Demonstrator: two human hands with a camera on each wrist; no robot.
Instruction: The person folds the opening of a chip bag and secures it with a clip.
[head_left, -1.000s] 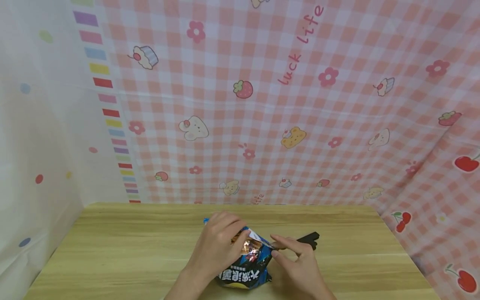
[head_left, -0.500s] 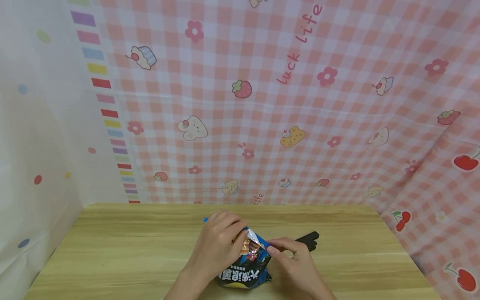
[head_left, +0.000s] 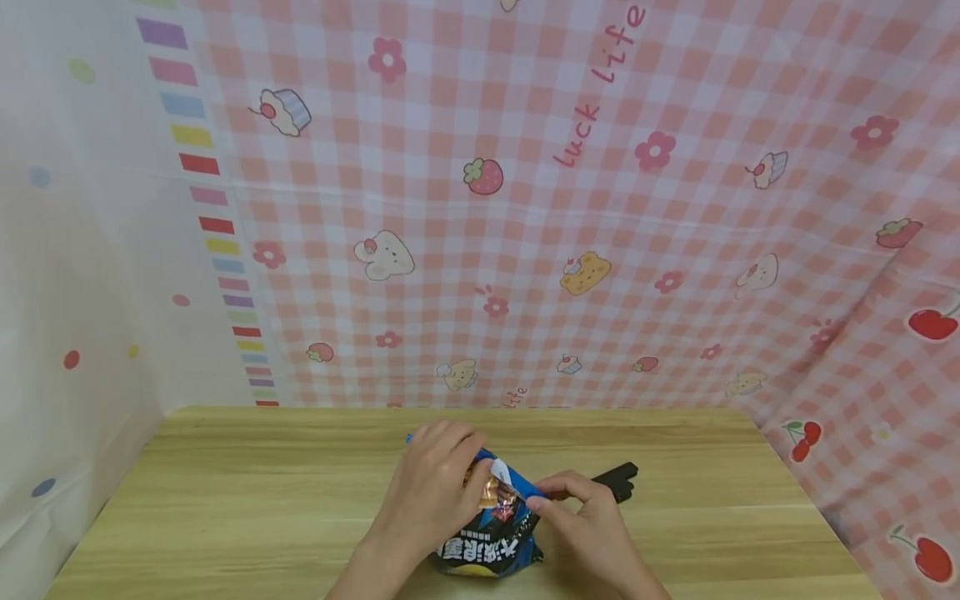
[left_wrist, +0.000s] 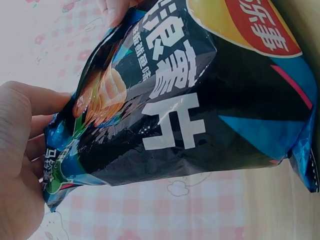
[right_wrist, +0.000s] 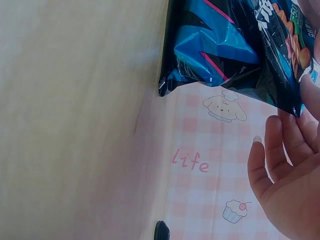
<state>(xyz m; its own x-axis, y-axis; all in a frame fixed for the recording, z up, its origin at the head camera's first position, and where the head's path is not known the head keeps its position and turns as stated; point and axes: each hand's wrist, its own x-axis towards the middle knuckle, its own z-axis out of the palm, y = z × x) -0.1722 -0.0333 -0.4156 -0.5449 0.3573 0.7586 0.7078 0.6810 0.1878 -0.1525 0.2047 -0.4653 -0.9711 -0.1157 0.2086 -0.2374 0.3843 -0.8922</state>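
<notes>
At the left of the snack bag (head_left: 498,533) on the table (head_left: 225,500), the left hand (head_left: 438,479) grips its upper edge; at its right, the right hand (head_left: 588,517) pinches that edge, seemingly working it; the next move likely needs steady pinching.

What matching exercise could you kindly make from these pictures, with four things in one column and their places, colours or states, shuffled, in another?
Things:
1. snack bag
2. black object
3. table
4. backdrop cloth

Descriptions:
A. pale and wood-grained
B. lying just past the right hand
C. pink-and-white checked, with cartoon prints
D. held by both the left hand and the right

Pairs: 1-D, 2-B, 3-A, 4-C
</notes>
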